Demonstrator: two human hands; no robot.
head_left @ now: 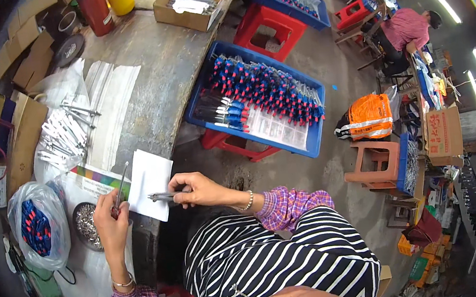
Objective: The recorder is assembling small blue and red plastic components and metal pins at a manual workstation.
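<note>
My left hand [111, 221] is closed round a screwdriver [122, 185], its thin metal shaft pointing up and a dark red handle partly hidden in my fingers. In my right hand [198, 189], thumb and fingers pinch a slim grey metal piece with a forked-looking tip [161, 197]; its exact kind is unclear. That piece lies over a white paper pad [150, 179] at the bench edge. Beside my left hand sits a round dark dish [86, 224] full of small metal parts. Further up the bench, a pile of silver metal pieces [63, 136] rests on plastic.
A blue tray [314, 148] of blue-and-red-handled metal tools stands on a red stool [237, 145] right of the bench. A clear bag [56, 251] of blue-and-red parts lies left. A cardboard box [167, 16] holds metal pieces at the far end. Another person [406, 29] sits far right.
</note>
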